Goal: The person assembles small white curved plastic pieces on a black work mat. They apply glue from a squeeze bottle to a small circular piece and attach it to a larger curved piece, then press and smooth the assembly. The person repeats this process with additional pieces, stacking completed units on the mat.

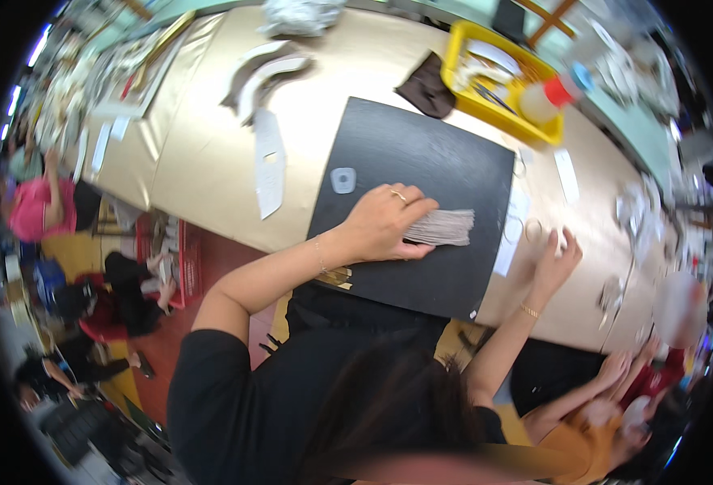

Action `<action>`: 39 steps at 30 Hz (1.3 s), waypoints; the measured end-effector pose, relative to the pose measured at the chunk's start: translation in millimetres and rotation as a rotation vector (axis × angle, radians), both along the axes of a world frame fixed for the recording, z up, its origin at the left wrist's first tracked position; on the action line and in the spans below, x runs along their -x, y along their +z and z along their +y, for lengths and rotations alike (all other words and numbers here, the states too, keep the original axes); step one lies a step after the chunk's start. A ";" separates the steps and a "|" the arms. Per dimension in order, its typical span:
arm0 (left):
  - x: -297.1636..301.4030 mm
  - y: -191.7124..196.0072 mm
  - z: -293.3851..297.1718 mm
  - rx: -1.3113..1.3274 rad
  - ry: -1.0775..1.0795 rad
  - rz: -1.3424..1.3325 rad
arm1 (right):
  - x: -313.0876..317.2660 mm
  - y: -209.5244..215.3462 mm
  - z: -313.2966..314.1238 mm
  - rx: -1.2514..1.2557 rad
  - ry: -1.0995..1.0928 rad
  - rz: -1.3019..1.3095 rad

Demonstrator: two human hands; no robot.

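My left hand (384, 222), with a ring on one finger, lies on a grey, finely ribbed piece of material (447, 228). Its fingers are over the piece's left end and its thumb is along the lower edge. The piece rests on a large black mat (421, 153) on the tan table (203, 162). My right hand (557, 259) is off the mat's right edge, fingers spread and slightly blurred, holding nothing. It is close to a clear ring (533, 230) and a white paper strip (508, 242). A small translucent rounded square (342, 179) sits on the mat's left part.
A yellow tray (498, 109) with tools stands at the back right, beside a bottle with a red cap (548, 95) and a brown cloth (426, 86). White paper strips (269, 166) and curved cut pieces (261, 74) lie to the left. Other people are at the lower right (615, 404) and far left (37, 206).
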State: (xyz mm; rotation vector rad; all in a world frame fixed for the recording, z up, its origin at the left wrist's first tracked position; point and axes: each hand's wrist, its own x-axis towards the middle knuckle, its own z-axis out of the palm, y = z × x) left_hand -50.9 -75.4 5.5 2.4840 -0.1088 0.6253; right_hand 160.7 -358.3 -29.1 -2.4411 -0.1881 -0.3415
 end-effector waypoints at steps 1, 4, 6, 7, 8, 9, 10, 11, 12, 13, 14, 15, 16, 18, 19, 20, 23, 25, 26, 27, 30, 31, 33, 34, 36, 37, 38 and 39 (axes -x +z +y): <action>1.4 -0.9 1.9 0.001 -0.018 0.002 | -1.4 -5.0 -2.4 -0.017 0.020 0.034; 5.2 -2.1 5.4 0.012 -0.050 0.073 | -3.0 -14.9 -3.9 0.210 0.025 0.086; 6.0 -0.5 4.5 0.049 -0.039 0.065 | -5.4 -19.0 -4.9 0.362 0.041 0.084; 6.2 1.3 3.4 0.063 -0.035 0.097 | -7.8 -20.1 -6.2 0.392 0.057 0.084; 7.0 4.1 1.6 0.151 -0.003 0.077 | -10.4 -20.9 -7.4 0.408 0.094 0.050; 7.7 7.4 -1.0 0.234 0.028 0.092 | -12.7 -20.3 -9.1 0.201 0.072 0.119; 7.8 11.1 -2.5 0.315 0.056 0.151 | -14.3 -18.1 -10.3 -0.016 0.074 0.159; 7.7 14.8 -3.1 0.608 0.053 0.183 | -14.6 -14.4 -10.5 -0.217 0.062 0.200; 7.7 18.5 -4.2 0.902 0.045 0.260 | -15.2 -8.1 -8.7 -0.501 0.008 0.283; 8.0 21.7 -5.3 1.198 0.003 0.291 | -12.6 -1.3 -3.8 -0.669 0.145 0.305; 6.5 24.0 -4.3 1.384 -0.053 0.317 | -6.9 9.1 0.1 -0.823 0.205 0.351; 7.3 25.6 -5.2 1.569 -0.065 0.366 | 1.0 21.9 4.6 -0.976 0.198 0.390; 7.2 26.2 -6.6 1.753 -0.102 0.383 | 9.3 34.0 13.5 -1.145 0.381 0.482; 7.2 25.2 -12.5 2.038 -0.218 0.373 | 30.0 51.3 39.2 -1.108 0.524 0.546; 8.2 23.8 -16.5 2.123 -0.278 0.365 | 41.5 57.5 51.9 -1.080 0.637 0.575; 10.8 22.3 -20.3 2.207 -0.339 0.358 | 54.5 61.2 63.0 -0.974 0.599 0.558; 18.6 18.4 -33.5 2.352 -0.449 0.377 | 85.8 61.9 90.8 -0.971 0.666 0.543; 24.7 17.1 -39.7 2.425 -0.529 0.404 | 104.9 52.5 113.3 -1.135 0.815 0.409; 26.5 16.7 -42.0 2.446 -0.542 0.419 | 114.7 53.6 115.9 -1.107 0.667 0.458; 28.2 16.6 -43.8 2.447 -0.545 0.413 | 122.2 55.5 119.6 -1.092 0.717 0.522; 32.6 18.1 -47.7 2.453 -0.559 0.397 | 146.7 64.1 132.2 -1.018 0.773 0.614; 33.5 19.1 -47.3 2.454 -0.571 0.394 | 153.1 68.1 135.0 -1.048 0.772 0.641; 34.3 22.9 -44.4 2.455 -0.580 0.368 | 160.6 75.6 137.1 -1.106 0.780 0.689; 33.6 25.2 -40.1 2.452 -0.575 0.342 | 161.0 77.7 138.6 -1.152 0.776 0.699; 33.5 32.0 -27.3 2.265 -0.394 0.403 | 153.9 83.6 134.9 -1.142 0.748 0.572; 36.0 36.2 -19.6 1.984 -0.284 0.421 | 149.0 86.6 131.6 -1.133 0.738 0.512; 37.3 41.2 -15.6 1.673 -0.211 0.450 | 144.5 91.0 125.9 -1.136 0.752 0.445; 38.2 46.1 -12.3 1.360 -0.128 0.489 | 137.0 96.3 121.2 -1.000 0.818 0.367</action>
